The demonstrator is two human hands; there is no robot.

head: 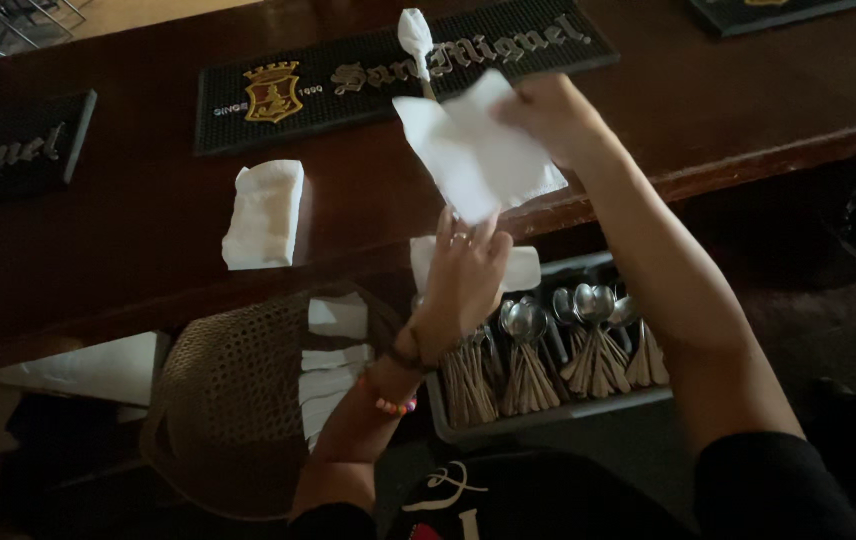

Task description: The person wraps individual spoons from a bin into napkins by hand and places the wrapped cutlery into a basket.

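Dark clothing with a pale printed mark (448,490) fills the bottom edge, closest to the lens. Just above it, a grey cutlery tray (548,415) holds spoons (588,345) bunched in compartments, bowls up and away from the person. To its left, a woven basket (233,400) holds a stack of folded white napkins (333,360). Beyond these runs the dark wooden surface (148,230), with a folded napkin pile (265,213) lying on it and a black rubber bar mat (348,75) further back. On that mat lies a napkin-wrapped utensil (416,40), long axis running away from the person.

A white napkin (473,150) is held in the air over the near edge of the surface, opened out flat and tilted, its long axis running from lower left to upper right.

The right hand (553,115) pinches the napkin's upper right corner, fingers closed on it, the forearm stretched forward over the tray. The left hand (463,275) rises from below with fingers extended upward, their tips at the napkin's lower edge; a ring and a beaded bracelet (395,405) show. A second white piece (523,268) lies behind this hand; whether the hand grips it cannot be told.
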